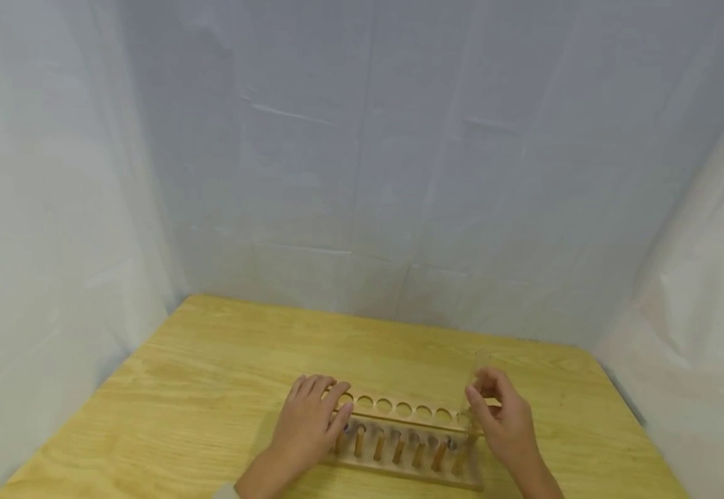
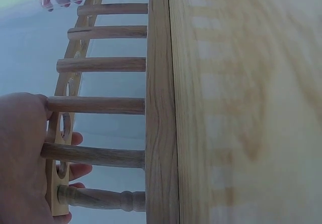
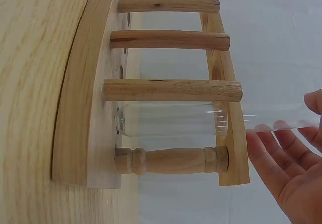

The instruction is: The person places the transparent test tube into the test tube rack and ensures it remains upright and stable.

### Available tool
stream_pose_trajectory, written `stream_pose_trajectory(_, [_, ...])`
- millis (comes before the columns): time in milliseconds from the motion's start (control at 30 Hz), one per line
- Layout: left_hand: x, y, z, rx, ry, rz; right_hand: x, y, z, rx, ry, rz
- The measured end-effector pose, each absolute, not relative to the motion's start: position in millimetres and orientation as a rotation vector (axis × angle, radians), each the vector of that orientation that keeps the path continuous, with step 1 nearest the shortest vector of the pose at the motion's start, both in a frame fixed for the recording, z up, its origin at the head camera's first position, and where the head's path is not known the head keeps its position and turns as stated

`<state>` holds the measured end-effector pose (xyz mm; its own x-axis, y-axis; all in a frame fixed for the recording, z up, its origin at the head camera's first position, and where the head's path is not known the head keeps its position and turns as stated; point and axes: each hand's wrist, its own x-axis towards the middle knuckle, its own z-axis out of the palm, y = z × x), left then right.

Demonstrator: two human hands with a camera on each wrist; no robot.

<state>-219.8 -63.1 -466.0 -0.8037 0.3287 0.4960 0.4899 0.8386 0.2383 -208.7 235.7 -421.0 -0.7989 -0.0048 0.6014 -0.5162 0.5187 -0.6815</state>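
Note:
A wooden test tube rack stands on the table, with a row of round holes along its top bar and upright pegs on the base. My left hand grips the left end of the top bar; in the left wrist view its fingertips show on the bar's other side. At the right end, a clear glass test tube passes through the end hole, its rounded bottom at the base board. My right hand holds this tube above the top bar, between thumb and fingers.
The yellow wood-grain table extends behind and beside the rack. White sheeting hangs behind the table and on both sides. A turned end post joins the rack's bar to its base beside the tube.

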Motion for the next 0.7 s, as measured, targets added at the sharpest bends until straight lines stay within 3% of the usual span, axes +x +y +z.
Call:
stream_pose_trajectory(233, [-222,-62,-466,-0.612,-2.561,-0.482,-197,226,-400,0.423,-2.22,1.23])
stream_pose_trajectory(700, [-226,-63,-468,-0.614,-2.562,-0.489,-220,246,-429,0.406,-2.276,1.235])
